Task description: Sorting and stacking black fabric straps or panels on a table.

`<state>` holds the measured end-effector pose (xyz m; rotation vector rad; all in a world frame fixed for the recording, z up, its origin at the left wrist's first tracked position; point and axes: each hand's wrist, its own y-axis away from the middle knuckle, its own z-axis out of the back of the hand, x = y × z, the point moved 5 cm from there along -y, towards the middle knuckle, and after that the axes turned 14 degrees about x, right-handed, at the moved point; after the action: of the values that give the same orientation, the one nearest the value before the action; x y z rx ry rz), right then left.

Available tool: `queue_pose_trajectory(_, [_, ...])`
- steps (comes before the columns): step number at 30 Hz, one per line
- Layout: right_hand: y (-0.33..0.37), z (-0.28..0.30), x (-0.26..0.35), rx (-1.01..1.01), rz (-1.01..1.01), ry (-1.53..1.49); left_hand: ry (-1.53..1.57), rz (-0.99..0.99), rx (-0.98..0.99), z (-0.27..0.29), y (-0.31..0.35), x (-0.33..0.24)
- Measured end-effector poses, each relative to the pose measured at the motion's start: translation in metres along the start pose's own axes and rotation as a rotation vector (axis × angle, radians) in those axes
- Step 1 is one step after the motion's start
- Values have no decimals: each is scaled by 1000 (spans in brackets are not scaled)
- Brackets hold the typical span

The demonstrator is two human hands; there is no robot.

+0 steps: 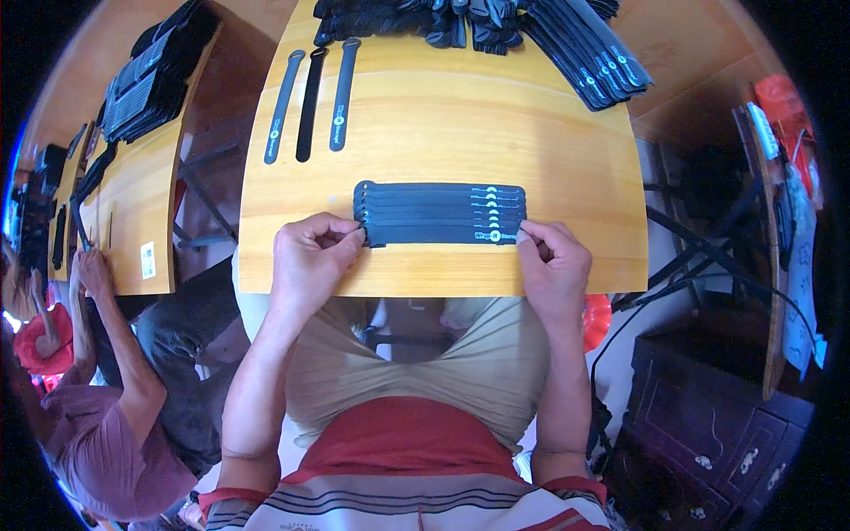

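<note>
Near the front of the wooden table lies an overlapping row of black cable straps (425,212), each with light printing toward its right end. My left hand (314,257) pinches the row's left end, where the slotted heads line up. At the right end my right hand (555,257) pinches the nearest strap between thumb and fingers. Farther off on the left, a grey strap (284,106), a black strap (311,104) and another grey strap (344,96) lie side by side, apart from my hands.
Piles of dark straps (425,22) and a fanned stack of straps (589,53) lie along the table's far edge. Left, a co-worker's hand (91,270) handles a strap at another table (159,203) with stacked straps. A dark drawer cabinet (708,425) stands low right.
</note>
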<state>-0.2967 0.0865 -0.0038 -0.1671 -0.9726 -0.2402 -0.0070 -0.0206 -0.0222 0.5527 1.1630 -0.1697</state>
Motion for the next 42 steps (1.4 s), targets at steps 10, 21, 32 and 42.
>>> queue_pose_trajectory(10, [-2, 0, 0, 12, -16, 30, 5, -12, 2, -2, 1, -2])
queue_pose_trajectory(21, [-1, -2, -4, -12, 3, 91, -117, -87, -21, -1, 2, -2])
queue_pose_trajectory(32, [6, -2, 8, -90, 53, 296, -730, -354, -156, -16, 23, -38])
queue_pose_trajectory(42, [32, -83, 70, 152, 474, 694, -1017, -684, -55, -45, 38, -45])
